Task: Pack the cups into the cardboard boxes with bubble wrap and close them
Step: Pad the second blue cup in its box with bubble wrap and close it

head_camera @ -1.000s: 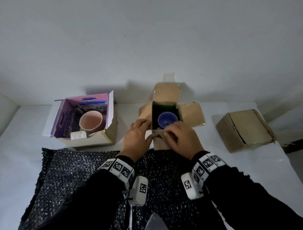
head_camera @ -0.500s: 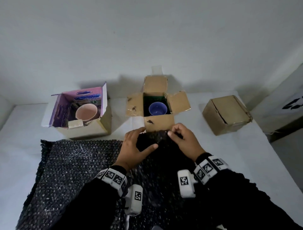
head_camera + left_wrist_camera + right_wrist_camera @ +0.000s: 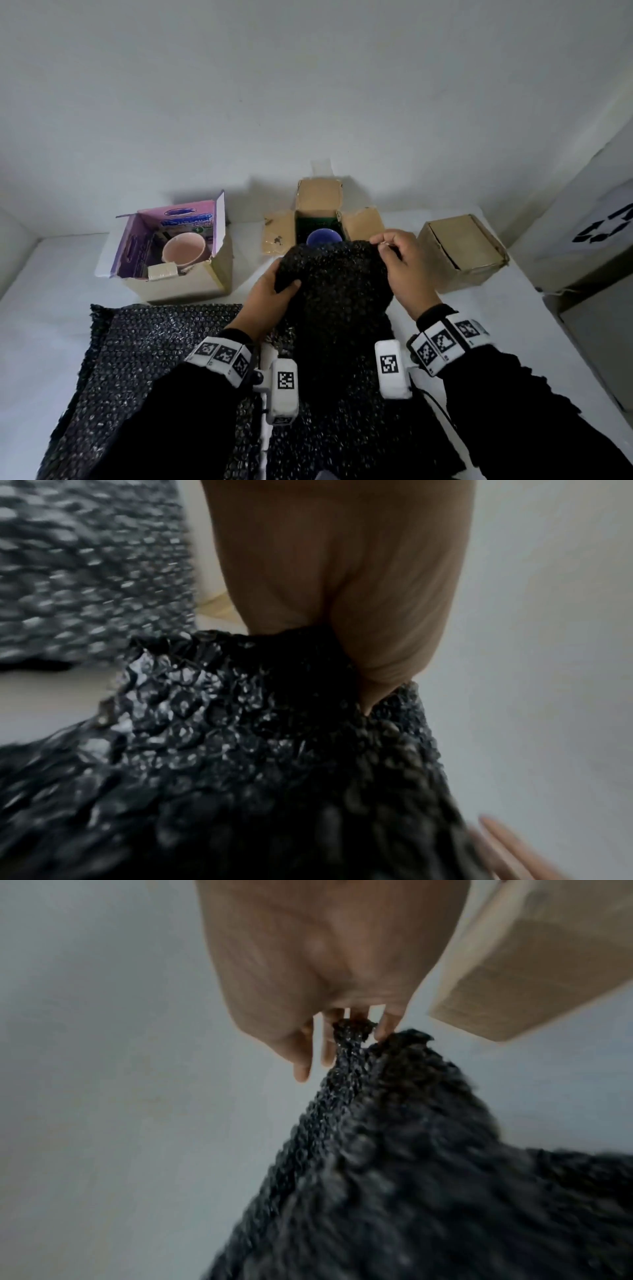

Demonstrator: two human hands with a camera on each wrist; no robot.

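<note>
Head view: both hands lift the far edge of a black bubble wrap sheet (image 3: pixel 337 298) off the white table (image 3: pixel 48 274). The left hand (image 3: pixel 270 298) grips its left corner, thumb over the top; the right hand (image 3: pixel 402 267) pinches its right corner between fingertips. Beyond the raised edge, the open cardboard box (image 3: pixel 320 219) by the table's far edge holds a blue cup (image 3: pixel 323 237). Toward the far left corner, a purple-lined box (image 3: pixel 178 260) holds a pink cup (image 3: pixel 185 248). A closed cardboard box (image 3: pixel 462 250) stands at the right edge.
</note>
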